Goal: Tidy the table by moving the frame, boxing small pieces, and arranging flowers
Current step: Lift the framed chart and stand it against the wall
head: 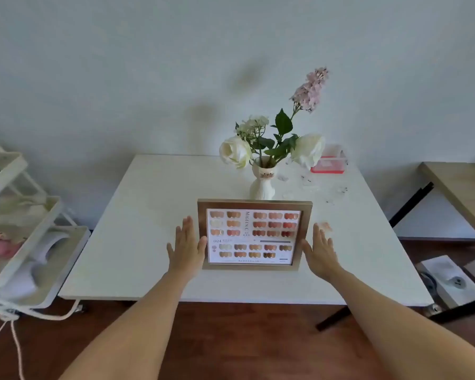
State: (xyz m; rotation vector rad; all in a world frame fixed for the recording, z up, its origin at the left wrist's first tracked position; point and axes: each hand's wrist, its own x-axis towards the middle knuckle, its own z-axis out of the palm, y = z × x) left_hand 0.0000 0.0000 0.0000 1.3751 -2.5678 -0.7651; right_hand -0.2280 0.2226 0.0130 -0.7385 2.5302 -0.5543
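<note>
With the left hand (186,244) and right hand (319,246) flat and open against the sides of the frame (254,235) standing mid-table, seemingly ungripped, lifting it carelessly could knock the vase (262,182) close behind it.

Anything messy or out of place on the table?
Yes. Small clear pieces lie scattered loose on the table right of the vase, outside the red box at the back. A pinkish bit sits alone beside the right hand. Frame and vase stand upright.
</note>
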